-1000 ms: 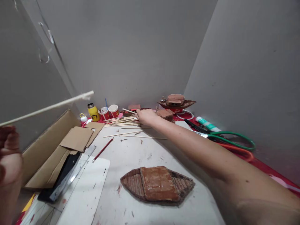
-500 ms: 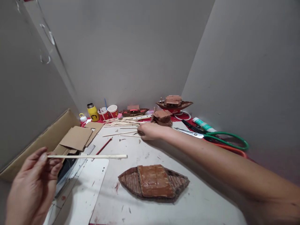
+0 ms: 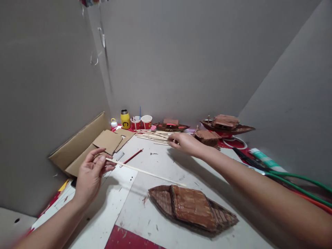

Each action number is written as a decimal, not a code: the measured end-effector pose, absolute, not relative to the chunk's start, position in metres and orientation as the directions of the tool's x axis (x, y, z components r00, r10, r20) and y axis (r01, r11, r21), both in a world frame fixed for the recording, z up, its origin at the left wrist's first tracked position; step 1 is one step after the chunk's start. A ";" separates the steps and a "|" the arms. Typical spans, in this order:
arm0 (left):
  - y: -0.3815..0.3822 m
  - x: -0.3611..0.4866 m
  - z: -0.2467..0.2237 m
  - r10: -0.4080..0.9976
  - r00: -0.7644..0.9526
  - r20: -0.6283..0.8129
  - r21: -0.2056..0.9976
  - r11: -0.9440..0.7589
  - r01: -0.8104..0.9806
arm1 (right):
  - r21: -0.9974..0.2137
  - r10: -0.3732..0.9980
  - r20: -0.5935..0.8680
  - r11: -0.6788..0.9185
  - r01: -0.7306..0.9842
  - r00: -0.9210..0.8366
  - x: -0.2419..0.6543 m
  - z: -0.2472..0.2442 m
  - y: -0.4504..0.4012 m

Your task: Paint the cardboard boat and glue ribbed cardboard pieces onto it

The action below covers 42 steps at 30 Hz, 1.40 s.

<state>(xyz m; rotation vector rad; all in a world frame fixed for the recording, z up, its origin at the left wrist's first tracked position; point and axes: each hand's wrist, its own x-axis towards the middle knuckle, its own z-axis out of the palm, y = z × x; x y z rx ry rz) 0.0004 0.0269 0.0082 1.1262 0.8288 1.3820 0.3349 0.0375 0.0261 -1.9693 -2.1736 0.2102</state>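
Observation:
Pinched between the thumb and fingers of my left hand point(image 3: 92, 173) is a thin pale wooden stick point(image 3: 145, 171), its far end above the deck edge of a brown model boat point(image 3: 194, 209). The boat lies on the white board point(image 3: 140, 207) and has a glossy brown roof. My right hand point(image 3: 180, 142) reaches to the right end of a pile of thin sticks point(image 3: 150, 135) at the back, fingers bent at the sticks; whether one is between its fingertips is too small to tell.
Cardboard pieces point(image 3: 107, 141) and a red pencil point(image 3: 132, 157) lie at the left. Behind stand a yellow bottle point(image 3: 125, 120), paper cups point(image 3: 146, 122) and more model boats point(image 3: 227, 124). Green-handled scissors point(image 3: 298, 178) and a green-white tube point(image 3: 267, 159) are at the right.
The view has turned left, so things appear further right. The stick in my left hand now slants down toward the boat. My right hand remains at the stick pile.

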 end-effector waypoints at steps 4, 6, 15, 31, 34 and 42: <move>0.013 0.001 0.010 0.957 0.178 0.228 0.950 -0.179 -0.255 | -0.504 0.958 0.052 0.270 0.821 -0.284 0.277 0.058 -0.010; 0.004 0.000 0.013 0.945 0.215 0.245 0.951 -0.190 -0.245 | -0.789 0.905 0.021 0.277 0.549 -0.426 0.247 0.062 -0.034; -0.023 -0.002 0.016 0.860 0.463 0.216 0.940 -0.054 -0.337 | -0.976 0.934 -0.167 -0.109 0.191 -0.316 0.173 0.042 -0.088; -0.075 0.025 0.016 0.598 0.791 0.130 0.991 -0.108 -0.081 | -0.815 0.955 0.289 0.279 0.508 -0.061 0.197 0.039 -0.135; -0.086 0.041 0.016 0.603 0.784 0.149 0.977 -0.211 -0.024 | -0.812 0.950 0.312 0.271 0.517 -0.008 0.200 0.030 -0.136; -0.100 0.062 0.003 0.600 0.749 0.280 0.909 -0.416 -0.007 | -0.801 0.925 0.379 0.348 0.488 -0.038 0.222 0.016 -0.154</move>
